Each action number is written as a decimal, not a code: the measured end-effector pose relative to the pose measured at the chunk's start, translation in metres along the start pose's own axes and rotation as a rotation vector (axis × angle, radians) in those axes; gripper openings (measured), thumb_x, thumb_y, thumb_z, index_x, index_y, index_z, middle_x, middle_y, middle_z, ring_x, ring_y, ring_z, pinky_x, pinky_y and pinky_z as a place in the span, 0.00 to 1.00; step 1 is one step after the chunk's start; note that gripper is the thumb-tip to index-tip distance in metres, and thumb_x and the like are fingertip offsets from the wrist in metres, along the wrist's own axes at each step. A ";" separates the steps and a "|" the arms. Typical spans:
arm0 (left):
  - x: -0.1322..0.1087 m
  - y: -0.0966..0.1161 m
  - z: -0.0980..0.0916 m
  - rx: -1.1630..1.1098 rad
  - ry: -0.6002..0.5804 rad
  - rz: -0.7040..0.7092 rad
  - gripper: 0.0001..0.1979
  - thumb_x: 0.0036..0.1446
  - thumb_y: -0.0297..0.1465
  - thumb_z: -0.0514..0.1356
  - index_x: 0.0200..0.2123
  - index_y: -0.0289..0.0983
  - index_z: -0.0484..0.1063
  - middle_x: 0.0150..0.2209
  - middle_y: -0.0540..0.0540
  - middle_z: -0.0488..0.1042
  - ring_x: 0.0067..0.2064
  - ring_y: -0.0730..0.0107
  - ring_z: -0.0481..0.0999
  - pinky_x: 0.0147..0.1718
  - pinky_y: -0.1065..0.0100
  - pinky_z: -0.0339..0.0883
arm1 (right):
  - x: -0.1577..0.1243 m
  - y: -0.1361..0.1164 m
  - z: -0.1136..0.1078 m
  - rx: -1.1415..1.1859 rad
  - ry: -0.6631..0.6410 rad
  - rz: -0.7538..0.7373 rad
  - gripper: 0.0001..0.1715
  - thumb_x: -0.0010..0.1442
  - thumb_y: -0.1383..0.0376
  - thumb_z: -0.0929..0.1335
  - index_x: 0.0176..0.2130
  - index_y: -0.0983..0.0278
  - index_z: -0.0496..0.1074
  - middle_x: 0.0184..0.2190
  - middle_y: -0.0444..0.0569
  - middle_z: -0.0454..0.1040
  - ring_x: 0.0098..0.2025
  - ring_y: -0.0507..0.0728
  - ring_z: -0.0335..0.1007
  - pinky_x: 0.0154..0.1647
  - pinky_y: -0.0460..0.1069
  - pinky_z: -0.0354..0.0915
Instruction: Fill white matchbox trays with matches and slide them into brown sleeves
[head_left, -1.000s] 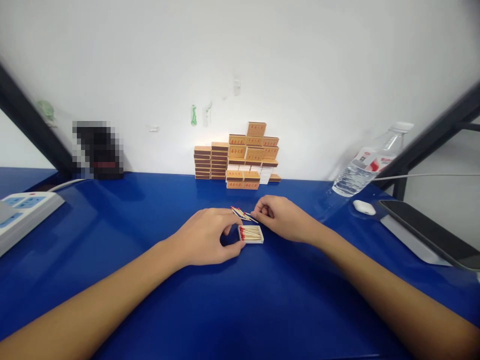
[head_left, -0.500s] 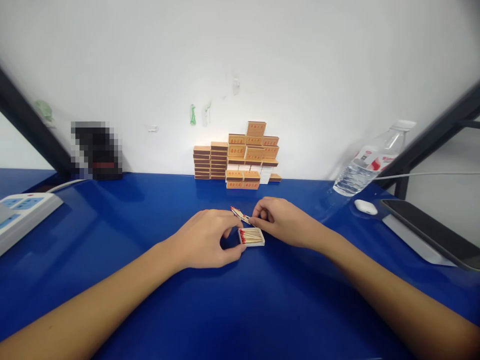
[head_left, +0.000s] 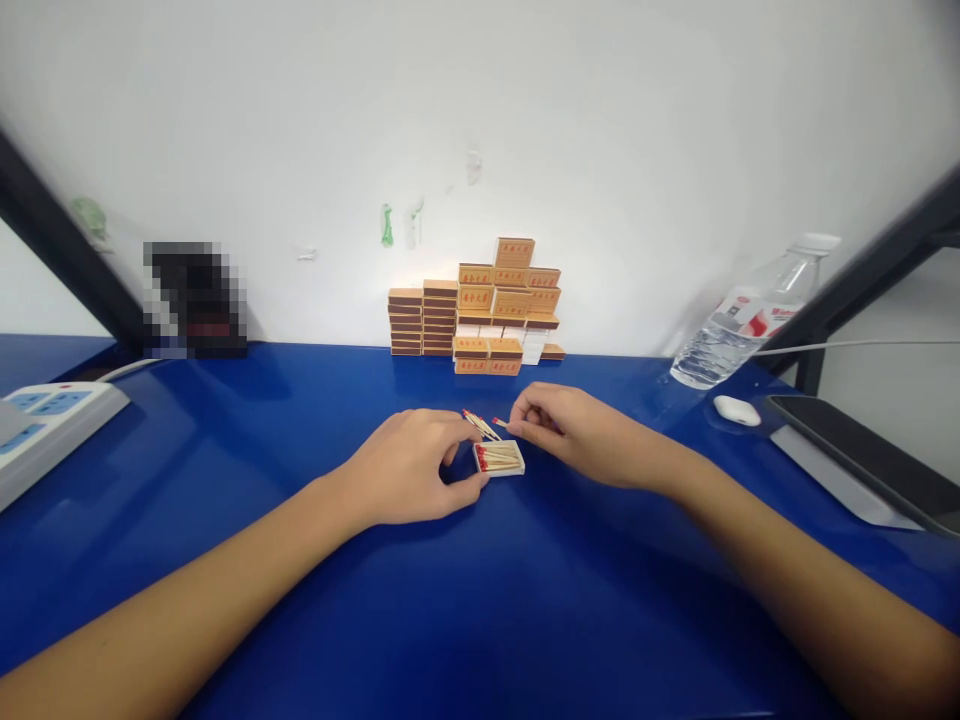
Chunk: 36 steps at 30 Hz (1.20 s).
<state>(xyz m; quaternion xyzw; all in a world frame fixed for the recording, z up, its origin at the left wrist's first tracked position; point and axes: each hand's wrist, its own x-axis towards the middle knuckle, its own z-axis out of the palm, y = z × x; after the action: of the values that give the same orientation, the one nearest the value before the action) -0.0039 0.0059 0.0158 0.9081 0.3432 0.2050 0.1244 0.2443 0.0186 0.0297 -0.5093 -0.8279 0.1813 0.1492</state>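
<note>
On the blue table lies a small white matchbox tray (head_left: 523, 466), filled with red-tipped matches (head_left: 498, 457). My left hand (head_left: 420, 466) grips it at the left end, thumb at the near corner and index finger at the far one. Just above the tray, my right hand (head_left: 551, 425) pinches a single match (head_left: 500, 422) between thumb and forefinger, red head pointing left. Behind the tray, a small bunch of loose matches (head_left: 480, 426) lies close to my left fingertips.
Stacked matchboxes (head_left: 491, 297) stand against the wall. To the right are a tilted water bottle (head_left: 739, 318), a white earbud case (head_left: 736, 410) and a phone (head_left: 862, 450) on a stand. A power strip (head_left: 60, 425) sits at left, near a pixelated dark object (head_left: 196, 300).
My right hand has lifted slightly, and a single match now shows in its fingers, apart from the loose bunch. The left hand keeps its hold on the tray.
</note>
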 end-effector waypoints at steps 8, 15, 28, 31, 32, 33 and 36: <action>0.000 -0.001 0.000 0.002 0.016 0.016 0.07 0.59 0.36 0.64 0.36 0.38 0.76 0.26 0.52 0.70 0.27 0.72 0.67 0.27 0.67 0.57 | -0.004 -0.015 0.002 0.068 -0.051 -0.194 0.13 0.71 0.56 0.66 0.37 0.61 0.73 0.35 0.48 0.74 0.35 0.55 0.67 0.36 0.50 0.61; -0.003 0.014 0.013 -0.117 -0.033 0.030 0.09 0.56 0.36 0.67 0.38 0.39 0.79 0.26 0.53 0.70 0.27 0.72 0.67 0.28 0.66 0.59 | 0.014 -0.003 0.022 0.056 0.207 0.081 0.20 0.64 0.47 0.70 0.34 0.61 0.76 0.30 0.47 0.75 0.30 0.54 0.66 0.31 0.51 0.58; -0.003 0.010 0.008 -0.109 -0.038 0.031 0.11 0.57 0.36 0.66 0.42 0.39 0.80 0.27 0.53 0.69 0.27 0.73 0.67 0.29 0.67 0.60 | 0.013 0.010 0.004 0.025 -0.045 0.159 0.18 0.66 0.51 0.69 0.33 0.61 0.74 0.29 0.47 0.78 0.30 0.55 0.69 0.29 0.50 0.59; -0.002 0.004 0.006 -0.077 -0.022 0.010 0.12 0.59 0.37 0.66 0.44 0.40 0.80 0.27 0.53 0.70 0.28 0.72 0.67 0.28 0.67 0.59 | 0.010 0.022 -0.005 0.019 -0.111 0.156 0.18 0.67 0.51 0.68 0.33 0.61 0.73 0.30 0.47 0.78 0.30 0.56 0.68 0.30 0.50 0.59; -0.001 0.002 0.005 -0.065 -0.015 -0.003 0.12 0.59 0.38 0.65 0.45 0.40 0.80 0.27 0.53 0.70 0.28 0.72 0.67 0.28 0.67 0.59 | 0.009 0.024 -0.008 0.020 -0.125 0.157 0.17 0.67 0.52 0.68 0.33 0.61 0.73 0.30 0.47 0.78 0.31 0.56 0.68 0.31 0.50 0.59; -0.001 0.001 0.005 -0.053 -0.010 -0.018 0.13 0.60 0.38 0.65 0.45 0.40 0.80 0.27 0.53 0.70 0.28 0.72 0.68 0.29 0.67 0.59 | 0.009 0.026 -0.011 0.020 -0.129 0.157 0.17 0.67 0.52 0.68 0.33 0.62 0.73 0.30 0.47 0.78 0.31 0.56 0.68 0.31 0.50 0.59; 0.000 -0.001 0.003 -0.014 0.000 -0.060 0.12 0.60 0.37 0.64 0.45 0.40 0.80 0.27 0.53 0.71 0.29 0.71 0.68 0.29 0.67 0.59 | 0.007 0.025 -0.018 0.023 -0.095 0.152 0.17 0.66 0.51 0.68 0.34 0.62 0.73 0.31 0.47 0.77 0.32 0.56 0.68 0.32 0.50 0.59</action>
<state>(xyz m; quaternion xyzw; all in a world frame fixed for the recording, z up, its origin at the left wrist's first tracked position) -0.0029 0.0066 0.0127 0.8965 0.3688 0.2038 0.1370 0.2691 0.0384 0.0350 -0.5601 -0.7907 0.2253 0.1014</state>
